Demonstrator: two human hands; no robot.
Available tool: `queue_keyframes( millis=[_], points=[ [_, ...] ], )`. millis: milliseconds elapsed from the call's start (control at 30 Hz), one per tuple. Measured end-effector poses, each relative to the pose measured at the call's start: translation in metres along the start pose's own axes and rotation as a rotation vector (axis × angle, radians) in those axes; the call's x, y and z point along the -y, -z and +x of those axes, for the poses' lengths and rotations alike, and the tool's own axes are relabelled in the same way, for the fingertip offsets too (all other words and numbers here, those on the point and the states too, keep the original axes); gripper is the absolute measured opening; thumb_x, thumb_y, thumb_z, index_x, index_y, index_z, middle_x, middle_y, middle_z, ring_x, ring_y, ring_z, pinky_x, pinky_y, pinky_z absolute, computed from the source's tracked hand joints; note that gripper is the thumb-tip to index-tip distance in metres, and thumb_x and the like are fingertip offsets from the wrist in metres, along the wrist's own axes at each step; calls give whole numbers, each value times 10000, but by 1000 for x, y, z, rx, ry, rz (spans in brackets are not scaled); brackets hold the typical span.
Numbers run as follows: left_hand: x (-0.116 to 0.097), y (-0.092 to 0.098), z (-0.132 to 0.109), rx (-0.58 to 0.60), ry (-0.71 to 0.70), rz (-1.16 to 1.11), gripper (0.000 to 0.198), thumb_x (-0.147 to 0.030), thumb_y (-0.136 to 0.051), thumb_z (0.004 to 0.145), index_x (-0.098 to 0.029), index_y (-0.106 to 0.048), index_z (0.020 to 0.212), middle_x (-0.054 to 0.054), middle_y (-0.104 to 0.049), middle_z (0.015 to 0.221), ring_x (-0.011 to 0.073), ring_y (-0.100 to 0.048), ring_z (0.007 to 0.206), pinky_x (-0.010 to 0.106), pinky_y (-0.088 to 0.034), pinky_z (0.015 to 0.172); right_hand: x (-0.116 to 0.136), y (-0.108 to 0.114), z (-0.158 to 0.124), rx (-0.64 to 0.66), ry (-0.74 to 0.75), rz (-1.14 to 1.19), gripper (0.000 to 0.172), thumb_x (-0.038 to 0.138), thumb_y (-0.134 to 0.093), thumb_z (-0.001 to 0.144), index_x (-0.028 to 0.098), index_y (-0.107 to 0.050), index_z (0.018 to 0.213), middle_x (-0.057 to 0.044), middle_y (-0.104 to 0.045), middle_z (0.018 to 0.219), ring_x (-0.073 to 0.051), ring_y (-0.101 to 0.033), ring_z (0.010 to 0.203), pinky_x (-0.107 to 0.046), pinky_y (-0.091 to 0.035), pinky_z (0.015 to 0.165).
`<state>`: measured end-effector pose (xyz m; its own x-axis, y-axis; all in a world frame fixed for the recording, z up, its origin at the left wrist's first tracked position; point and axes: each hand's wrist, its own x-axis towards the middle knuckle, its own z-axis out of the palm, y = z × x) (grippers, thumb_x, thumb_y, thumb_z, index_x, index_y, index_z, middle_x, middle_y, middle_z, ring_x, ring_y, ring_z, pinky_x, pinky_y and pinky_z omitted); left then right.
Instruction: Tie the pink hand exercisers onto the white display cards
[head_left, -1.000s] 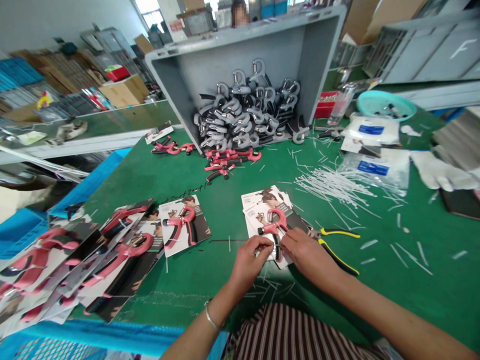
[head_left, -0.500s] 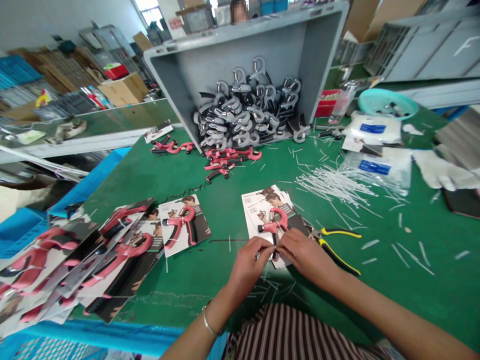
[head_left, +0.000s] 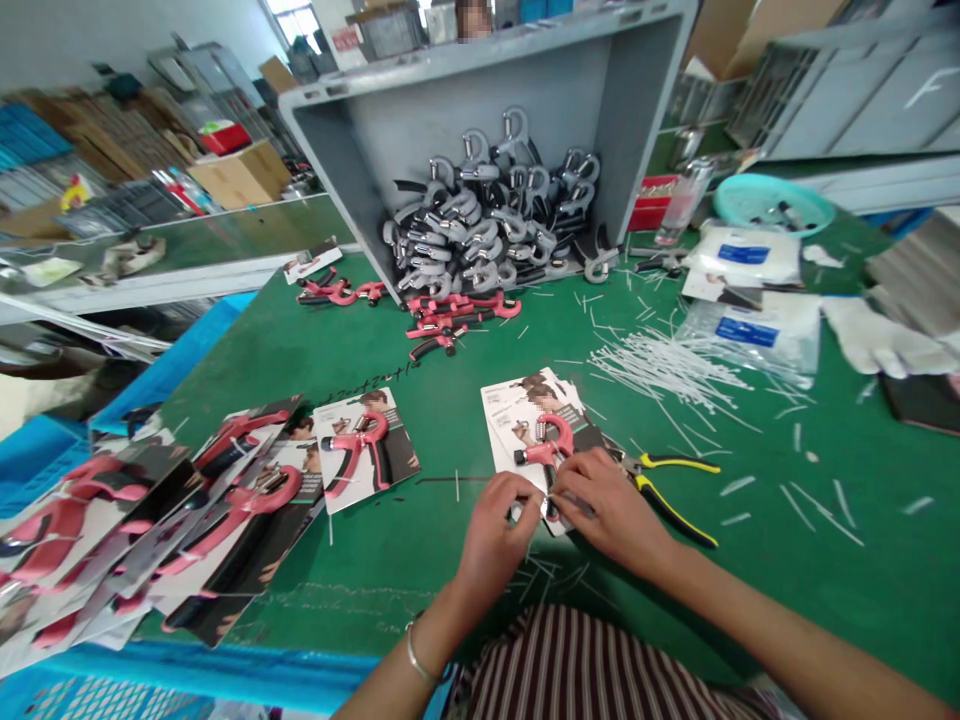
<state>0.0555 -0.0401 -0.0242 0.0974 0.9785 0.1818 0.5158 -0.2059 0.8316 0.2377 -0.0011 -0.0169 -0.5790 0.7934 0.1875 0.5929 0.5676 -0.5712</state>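
At the far left, a heap of carded pink grippers (head_left: 150, 520) is lying fanned out over the near corner of the green table (head_left: 390, 570), partly hanging over a blue crate (head_left: 45, 450). Just to its right, a single carded gripper (head_left: 365, 450) is lying flat and apart from the heap. Farther back, a few loose pink grippers (head_left: 450, 322) are lying at the mouth of a grey bin (head_left: 420, 120), which is standing tipped on its side and holding a pile of grey grippers (head_left: 487, 235).

Near the table's front edge, the left hand (head_left: 499, 525), with a bangle on its wrist, is curling its fingers and pinching thumb against fingertips at the lower handle of the pink hand gripper (head_left: 549, 448). That gripper is lying on top of a small stack of printed cards (head_left: 504, 420), in the middle of the table directly ahead of the person. The right hand (head_left: 611, 505) is meeting the left from the other side, its fingers likewise pinching at the same lower handle; whatever small piece is sitting between the fingertips is too fine to tell.

Just beside the right hand, yellow-handled pliers (head_left: 671, 490) are lying on the table. Behind them, white ties (head_left: 667, 365) are lying scattered in a loose bundle, then clear plastic bags (head_left: 757, 335), a teal bowl (head_left: 772, 205) and a white glove (head_left: 885, 345).
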Motion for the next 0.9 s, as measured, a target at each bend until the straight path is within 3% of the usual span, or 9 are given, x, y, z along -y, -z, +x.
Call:
queue_keyframes(
  millis=[33,167,333,500,633,667,733,800,900],
  points=[
    [3,-4,-3,-13,-11,21,32,-156,-573,888,-184,-587,892,39,-634,899,181,-588,884,326,-469,839,1,-2,0,-24,-6,30,109,231,-537,942,205,-624,882,-69,-614,971,-236,-492,927,-389,-399,825],
    [16,-20,-11,-96,-90,225,537,-211,-727,783,-149,-485,1259,152,-565,1265,285,-501,1215,481,-384,1052,3,-9,2,-114,15,193,108,196,-520,950,215,-610,894,-48,-647,1007,-222,-526,985,-395,-374,885],
    [28,-18,-7,-108,-99,379,209,-183,-567,905,-174,-588,1112,123,-598,1249,270,-509,1211,485,-384,1045,-8,-17,1,-226,-76,282,121,209,-531,945,224,-627,874,-41,-659,1104,-229,-527,1088,-423,-326,959],
    [26,-5,0,-93,-63,386,209,-222,-562,913,-194,-634,1108,130,-590,1285,291,-509,1217,501,-388,1033,-18,-23,-3,-297,-194,284,143,293,-544,941,232,-628,842,-36,-674,1016,-234,-559,1048,-435,-336,953],
    [17,9,3,-93,87,107,201,-246,-569,908,-207,-645,1090,115,-578,1323,266,-505,1256,471,-362,1079,-29,1,-26,-235,-176,55,167,372,-534,941,265,-637,1015,-63,-596,1249,-267,-477,1213,-474,-302,1030],
    [15,14,4,-103,161,-14,192,-266,-596,891,-205,-649,1065,112,-575,1329,262,-512,1256,454,-367,1081,-37,10,-36,-226,-198,-49,256,416,-552,922,270,-610,1124,-81,-529,1348,-293,-421,1274,-497,-281,1053],
    [14,21,7,-119,349,-317,248,-323,-671,834,-196,-641,1045,113,-605,1290,257,-573,1187,416,-431,1024,-57,26,-60,-190,-280,-257,618,544,-611,839,245,-463,1358,-141,-406,1462,-372,-335,1328,-558,-272,1051],
    [12,23,11,-119,540,-650,405,-356,-746,767,-185,-610,1108,116,-659,1193,235,-654,1023,363,-512,890,-79,36,-81,-79,-352,-408,839,627,-626,771,207,-359,1447,-191,-430,1428,-430,-395,1246,-594,-345,955],
    [6,15,19,-57,683,-996,538,-345,-786,732,-146,-586,1190,114,-699,1080,176,-675,822,280,-531,741,-95,41,-94,55,-391,-494,720,573,-592,800,164,-456,1378,-207,-543,1257,-410,-503,1083,-548,-414,851]
  ],
)
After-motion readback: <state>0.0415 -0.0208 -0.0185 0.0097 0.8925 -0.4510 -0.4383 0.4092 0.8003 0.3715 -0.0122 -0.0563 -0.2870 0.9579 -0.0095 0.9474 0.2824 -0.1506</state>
